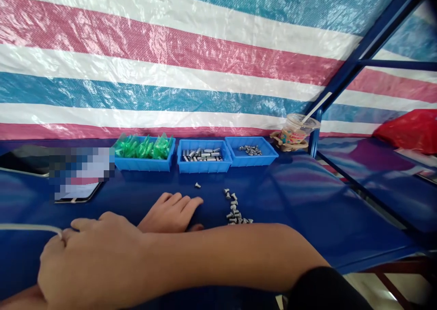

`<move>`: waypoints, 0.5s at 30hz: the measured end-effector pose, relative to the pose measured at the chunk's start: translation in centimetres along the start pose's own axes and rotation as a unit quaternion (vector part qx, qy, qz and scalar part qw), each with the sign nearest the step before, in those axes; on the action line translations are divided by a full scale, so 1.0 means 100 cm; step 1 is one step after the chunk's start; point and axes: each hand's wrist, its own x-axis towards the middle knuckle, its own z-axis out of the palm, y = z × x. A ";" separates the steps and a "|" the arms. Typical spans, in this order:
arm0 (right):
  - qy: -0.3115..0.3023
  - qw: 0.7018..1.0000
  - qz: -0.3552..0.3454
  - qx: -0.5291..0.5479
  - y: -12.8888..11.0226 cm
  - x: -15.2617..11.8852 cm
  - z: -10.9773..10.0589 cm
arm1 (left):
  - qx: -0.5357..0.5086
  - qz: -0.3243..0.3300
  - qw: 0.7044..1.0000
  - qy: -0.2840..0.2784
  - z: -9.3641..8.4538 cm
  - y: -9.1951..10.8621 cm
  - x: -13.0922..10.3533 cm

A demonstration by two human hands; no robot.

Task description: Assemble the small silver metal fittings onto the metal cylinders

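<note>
Blue tabletop [293, 196], striped sheet [153, 46] behind: the person's right arm crosses over the left.
Right hand [92, 255] curls its fingers by a white cord [27, 227], grip unclear; left hand [172, 210] lies loosely open, nothing visible in it. Metal pieces [233, 207] lie near it, before three blue bins [204, 166]. Handling the cord seems the current step; reaching the pieces would call for uncrossing the arms.

My right hand [92, 260] hides the wrist of my left hand [174, 212], whose palm I can't see. The cable [27, 227] runs off the left edge; whether my right fingers grip it is unclear. The right edge crops the red plastic [409, 129].
</note>
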 end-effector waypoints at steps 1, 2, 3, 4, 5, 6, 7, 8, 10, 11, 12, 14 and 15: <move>-0.001 1.000 -0.012 0.004 0.003 0.003 -0.008 | 0.003 -0.020 1.000 -0.013 -0.002 -0.002 0.004; 0.004 1.000 -0.005 0.004 0.006 0.007 -0.017 | 0.002 -0.046 0.998 -0.033 -0.004 -0.005 0.008; 0.013 1.000 0.012 0.000 0.010 0.011 -0.026 | -0.002 -0.071 0.996 -0.052 -0.006 -0.007 0.013; 0.022 0.999 0.030 -0.013 0.015 0.015 -0.036 | -0.005 -0.091 0.994 -0.065 -0.007 -0.010 0.018; 0.045 0.998 0.031 -0.030 0.019 0.019 -0.046 | -0.006 -0.104 0.992 -0.068 -0.006 -0.012 0.022; 0.069 0.995 0.048 -0.053 0.024 0.023 -0.054 | -0.007 -0.105 0.992 -0.064 -0.004 -0.015 0.026; 0.089 0.992 0.064 -0.069 0.028 0.026 -0.062 | -0.006 -0.099 0.994 -0.053 -0.001 -0.017 0.029; 0.100 0.989 0.078 -0.079 0.031 0.028 -0.068 | -0.006 -0.092 0.995 -0.042 0.003 -0.019 0.032; 0.099 0.987 0.101 -0.081 0.034 0.029 -0.074 | -0.006 -0.084 0.996 -0.026 0.012 -0.021 0.037; 0.090 0.988 0.098 -0.073 0.035 0.028 -0.075 | -0.010 -0.087 0.996 -0.020 0.015 -0.022 0.038; 0.079 0.991 0.085 -0.062 0.036 0.025 -0.075 | -0.017 -0.091 0.996 -0.013 0.018 -0.023 0.039; 0.055 0.996 0.054 -0.048 0.038 0.015 -0.075 | -0.047 -0.089 0.995 0.013 0.020 -0.025 0.040; 0.045 0.997 0.042 -0.045 0.040 0.007 -0.077 | -0.064 -0.083 0.994 0.029 0.019 -0.026 0.040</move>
